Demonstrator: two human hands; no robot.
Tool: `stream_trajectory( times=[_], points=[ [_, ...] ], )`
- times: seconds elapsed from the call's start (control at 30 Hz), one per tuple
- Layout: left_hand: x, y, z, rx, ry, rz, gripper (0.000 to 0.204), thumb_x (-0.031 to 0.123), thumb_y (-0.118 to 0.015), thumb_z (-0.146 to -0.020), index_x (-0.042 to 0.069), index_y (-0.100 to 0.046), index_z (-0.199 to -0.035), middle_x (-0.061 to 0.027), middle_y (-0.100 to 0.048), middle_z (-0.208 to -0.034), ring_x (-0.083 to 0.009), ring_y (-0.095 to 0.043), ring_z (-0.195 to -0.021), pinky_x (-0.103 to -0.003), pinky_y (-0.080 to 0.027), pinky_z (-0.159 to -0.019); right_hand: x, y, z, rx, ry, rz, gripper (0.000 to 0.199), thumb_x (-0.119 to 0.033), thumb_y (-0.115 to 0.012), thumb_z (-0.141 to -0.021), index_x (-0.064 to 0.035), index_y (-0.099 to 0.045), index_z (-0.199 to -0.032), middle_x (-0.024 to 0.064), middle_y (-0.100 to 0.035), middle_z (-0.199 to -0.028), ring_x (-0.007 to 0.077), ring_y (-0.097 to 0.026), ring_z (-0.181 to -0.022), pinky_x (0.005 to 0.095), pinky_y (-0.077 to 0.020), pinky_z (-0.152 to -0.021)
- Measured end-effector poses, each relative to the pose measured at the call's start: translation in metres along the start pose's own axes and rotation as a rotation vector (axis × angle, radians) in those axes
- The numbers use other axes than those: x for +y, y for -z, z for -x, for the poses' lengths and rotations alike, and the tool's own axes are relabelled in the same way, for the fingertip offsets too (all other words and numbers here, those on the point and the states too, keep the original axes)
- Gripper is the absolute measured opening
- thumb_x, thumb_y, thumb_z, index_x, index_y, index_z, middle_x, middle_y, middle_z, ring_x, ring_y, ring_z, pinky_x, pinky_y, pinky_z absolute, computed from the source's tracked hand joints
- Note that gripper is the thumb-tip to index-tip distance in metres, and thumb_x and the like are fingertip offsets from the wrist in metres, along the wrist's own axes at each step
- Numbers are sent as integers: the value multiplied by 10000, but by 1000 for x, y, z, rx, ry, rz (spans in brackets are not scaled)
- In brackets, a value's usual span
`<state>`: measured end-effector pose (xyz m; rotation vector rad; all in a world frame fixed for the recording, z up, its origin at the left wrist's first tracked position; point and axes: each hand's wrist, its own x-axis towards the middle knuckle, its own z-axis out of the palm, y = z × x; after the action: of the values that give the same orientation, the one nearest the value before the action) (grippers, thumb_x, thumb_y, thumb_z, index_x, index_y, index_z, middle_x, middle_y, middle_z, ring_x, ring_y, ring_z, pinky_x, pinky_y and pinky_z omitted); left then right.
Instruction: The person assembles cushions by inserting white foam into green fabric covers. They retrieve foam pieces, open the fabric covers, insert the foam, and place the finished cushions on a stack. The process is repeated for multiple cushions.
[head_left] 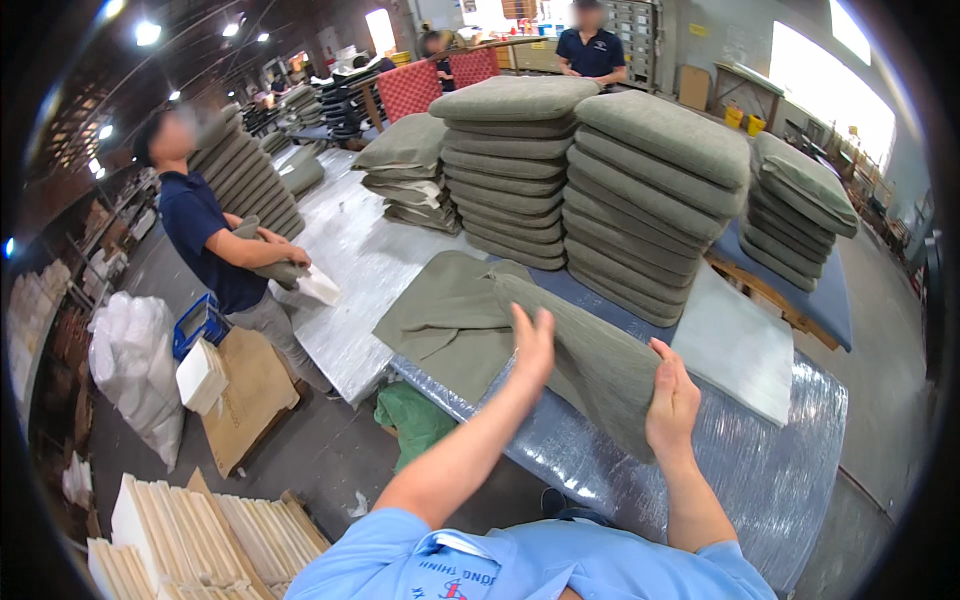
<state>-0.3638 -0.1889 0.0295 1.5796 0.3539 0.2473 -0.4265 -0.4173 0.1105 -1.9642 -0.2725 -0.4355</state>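
A grey-green fabric seat cushion (pixel 590 365) is tilted up on its edge in front of me, above the wrapped table. My right hand (pixel 672 400) grips its right end, with the fingers along the edge. Beside its left part is my left hand (pixel 533 345), fingers apart and stretched upward; whether the palm touches the fabric I cannot tell. To the left a loose grey-green cloth cover (pixel 440 310) lies spread and creased on the table, partly behind the cushion.
Tall cushion stacks (pixel 650 200) stand behind the work spot. A white foam sheet (pixel 735 345) lies on the plastic-wrapped table (pixel 700 500) at the right. At left, a co-worker (pixel 205 225) holds a cushion piece. White foam slabs (pixel 190 540) and a green bag (pixel 415 415) are below.
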Motion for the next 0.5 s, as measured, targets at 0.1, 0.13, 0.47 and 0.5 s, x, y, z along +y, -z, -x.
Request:
stream_trajectory(
  times=[0.1,0.13,0.47,0.5],
  points=[
    [15,-56,107,-428,-219,158,1037,415,-603,-1018,-139,92,-1554,-325,47,-1663,-375,53,-1569,-410,-49,-1266,0,21,-1,-79,-168,-117,481,-337,-396,-1106,29,-633,-1312,119,-691,-1231,187,-606,-1164,321,-434,-1045],
    [18,-56,126,-453,-268,83,1051,416,-613,-1013,-143,96,-1551,-334,45,-1659,-379,61,-1567,-416,-45,-1266,4,19,-2,-114,-164,-221,485,-336,-394,-1107,29,-623,-1328,120,-678,-1261,189,-592,-1188,320,-421,-1061],
    [34,1,126,-408,-256,179,965,351,-582,-1043,-110,81,-1572,-286,-105,-1660,-326,-126,-1556,-372,-169,-1245,-1,-42,35,-354,-144,-610,576,-328,-340,-1129,11,-280,-1590,181,-330,-1635,255,-298,-1519,346,-254,-1224],
    [36,6,126,-418,-232,219,949,334,-578,-1047,-101,77,-1578,-273,-123,-1661,-313,-150,-1551,-368,-181,-1241,-2,-46,38,-346,-133,-596,570,-316,-345,-1128,14,-278,-1589,180,-326,-1638,256,-293,-1522,347,-249,-1227]
  ],
)
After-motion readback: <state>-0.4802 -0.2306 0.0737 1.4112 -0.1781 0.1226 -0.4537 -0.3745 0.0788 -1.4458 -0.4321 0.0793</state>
